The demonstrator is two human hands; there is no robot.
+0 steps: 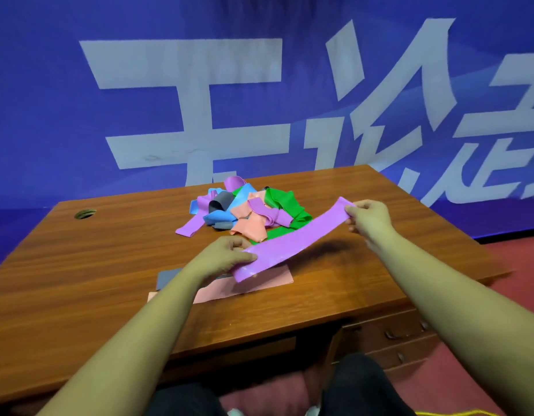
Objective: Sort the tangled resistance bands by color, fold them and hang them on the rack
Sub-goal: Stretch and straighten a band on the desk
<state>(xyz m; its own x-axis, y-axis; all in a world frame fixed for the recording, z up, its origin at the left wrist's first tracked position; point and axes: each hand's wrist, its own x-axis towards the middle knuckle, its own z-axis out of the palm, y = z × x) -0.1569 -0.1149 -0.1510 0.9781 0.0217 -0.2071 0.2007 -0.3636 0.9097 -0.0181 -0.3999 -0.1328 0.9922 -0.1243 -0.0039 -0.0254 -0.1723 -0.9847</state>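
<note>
Your left hand (226,255) and right hand (368,216) each pinch one end of a purple band (292,240) with closed fingers, holding it stretched just in front of the tangled pile (244,210) on the tabletop (109,259).

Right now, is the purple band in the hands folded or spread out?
Spread out: the purple rubber band runs flat and full length between left hand and right hand.

Bare forearms, no sleeves in sight, left hand (226,256) and right hand (368,217) ungloved, no rings, dark trousers (358,385) at the knees
</note>
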